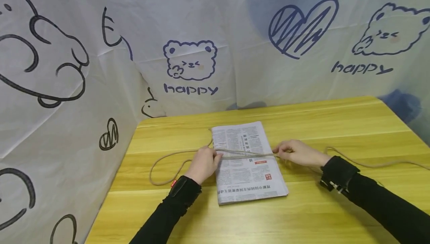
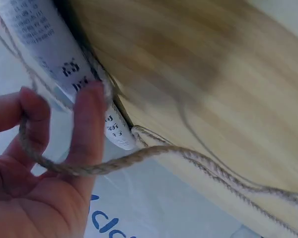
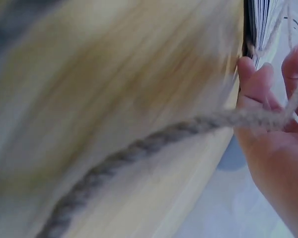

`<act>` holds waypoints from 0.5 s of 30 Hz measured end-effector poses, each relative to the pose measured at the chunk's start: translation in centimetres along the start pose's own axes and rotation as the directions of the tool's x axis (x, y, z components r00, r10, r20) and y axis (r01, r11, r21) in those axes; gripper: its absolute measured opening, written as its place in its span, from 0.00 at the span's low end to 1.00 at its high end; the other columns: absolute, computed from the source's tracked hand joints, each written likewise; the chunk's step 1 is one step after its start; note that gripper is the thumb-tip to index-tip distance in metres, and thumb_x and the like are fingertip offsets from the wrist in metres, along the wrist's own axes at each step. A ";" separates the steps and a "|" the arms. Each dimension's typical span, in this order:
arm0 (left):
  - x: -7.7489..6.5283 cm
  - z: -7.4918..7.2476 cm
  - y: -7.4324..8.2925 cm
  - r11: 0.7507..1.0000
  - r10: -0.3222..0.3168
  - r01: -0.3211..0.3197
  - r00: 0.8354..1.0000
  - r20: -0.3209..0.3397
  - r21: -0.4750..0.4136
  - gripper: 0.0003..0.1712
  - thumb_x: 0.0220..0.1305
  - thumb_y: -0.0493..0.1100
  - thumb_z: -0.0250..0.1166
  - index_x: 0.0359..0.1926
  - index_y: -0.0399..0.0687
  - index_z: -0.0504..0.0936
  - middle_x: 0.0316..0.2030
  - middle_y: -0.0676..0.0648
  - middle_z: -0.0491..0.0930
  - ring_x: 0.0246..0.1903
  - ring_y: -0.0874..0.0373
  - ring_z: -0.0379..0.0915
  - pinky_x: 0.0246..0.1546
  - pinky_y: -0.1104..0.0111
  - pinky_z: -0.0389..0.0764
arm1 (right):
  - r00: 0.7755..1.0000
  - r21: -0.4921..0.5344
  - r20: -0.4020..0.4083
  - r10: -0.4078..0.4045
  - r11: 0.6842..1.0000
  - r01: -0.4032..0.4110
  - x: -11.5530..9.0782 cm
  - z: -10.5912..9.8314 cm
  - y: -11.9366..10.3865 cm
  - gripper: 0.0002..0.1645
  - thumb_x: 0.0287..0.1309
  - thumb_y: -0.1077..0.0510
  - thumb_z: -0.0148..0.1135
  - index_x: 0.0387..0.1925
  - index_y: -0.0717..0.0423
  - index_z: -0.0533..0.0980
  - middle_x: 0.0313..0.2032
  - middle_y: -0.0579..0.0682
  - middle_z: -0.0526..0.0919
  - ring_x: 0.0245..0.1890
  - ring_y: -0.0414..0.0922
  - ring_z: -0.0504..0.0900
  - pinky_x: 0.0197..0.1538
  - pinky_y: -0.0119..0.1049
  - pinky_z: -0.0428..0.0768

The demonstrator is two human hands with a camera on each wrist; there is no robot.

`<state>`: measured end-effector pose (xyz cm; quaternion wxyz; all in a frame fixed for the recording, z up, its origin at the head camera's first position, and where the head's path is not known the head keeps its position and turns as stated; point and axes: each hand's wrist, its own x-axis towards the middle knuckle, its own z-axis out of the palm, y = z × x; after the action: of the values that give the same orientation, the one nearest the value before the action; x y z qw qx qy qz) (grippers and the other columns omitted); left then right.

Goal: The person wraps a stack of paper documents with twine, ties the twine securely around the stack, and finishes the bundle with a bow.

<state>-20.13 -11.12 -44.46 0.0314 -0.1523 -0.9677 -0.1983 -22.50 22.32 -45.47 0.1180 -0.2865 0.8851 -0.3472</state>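
Observation:
A folded stack of newspaper (image 1: 245,184) lies on the wooden table, with two strands of thin brown rope (image 1: 240,157) running across its middle. At the paper's left edge, my left hand (image 1: 204,163) holds the rope between thumb and fingers. In the left wrist view, the rope (image 2: 119,161) crosses the palm of that hand (image 2: 44,198), and one finger touches the paper's side. My right hand (image 1: 300,152) pinches the rope by the right edge of the stack. The right wrist view has the rope (image 3: 164,139) trailing from that hand (image 3: 273,144); part of its grip is cut off.
Left of the paper, the rope forms a loose loop (image 1: 154,167) on the table (image 1: 174,218). Another length of rope (image 1: 369,165) trails toward the right. A white cloth with drawings (image 1: 252,68) hangs along the table's back and left sides.

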 end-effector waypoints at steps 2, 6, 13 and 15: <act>0.0 -0.1 -0.1 1.000 -0.026 0.025 1.000 0.015 0.005 0.24 0.73 0.46 0.62 0.17 0.45 0.80 0.16 0.51 0.70 0.15 0.63 0.61 0.18 0.74 0.59 | 1.000 0.014 0.019 -0.003 1.000 0.003 -0.3 -0.1 0.2 0.18 0.70 0.60 0.55 0.22 0.54 0.78 0.54 0.63 0.84 0.57 0.62 0.80 0.56 0.51 0.79; -0.1 -0.1 -0.7 1.000 0.023 -0.023 0.999 0.027 -0.014 0.29 0.73 0.43 0.61 0.11 0.50 0.68 0.11 0.55 0.60 0.11 0.64 0.54 0.16 0.76 0.54 | 0.999 0.003 0.031 -0.012 1.000 0.012 -0.9 -0.4 0.9 0.17 0.70 0.60 0.55 0.23 0.53 0.79 0.51 0.60 0.85 0.53 0.57 0.83 0.54 0.46 0.80; -0.3 -0.6 -2.6 0.992 0.056 -0.046 0.995 0.080 -0.114 0.33 0.72 0.40 0.60 0.10 0.54 0.55 0.11 0.57 0.49 0.12 0.65 0.47 0.19 0.75 0.50 | 0.998 -0.026 0.046 -0.038 0.999 0.039 -2.1 -1.2 2.6 0.14 0.69 0.62 0.57 0.27 0.50 0.81 0.34 0.44 0.80 0.33 0.33 0.71 0.40 0.31 0.72; -0.4 -0.6 -2.9 0.991 0.048 -0.036 0.995 0.090 -0.131 0.33 0.72 0.40 0.59 0.10 0.54 0.56 0.11 0.57 0.49 0.12 0.65 0.47 0.19 0.74 0.50 | 0.998 -0.038 0.050 -0.036 0.999 0.038 -2.4 -1.2 2.7 0.14 0.69 0.62 0.57 0.27 0.50 0.80 0.33 0.43 0.79 0.32 0.33 0.70 0.39 0.30 0.71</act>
<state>-20.59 -13.99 -45.05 -0.0192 -0.1836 -0.9497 -0.2528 -22.22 25.97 -46.44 0.1274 -0.3135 0.8832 -0.3247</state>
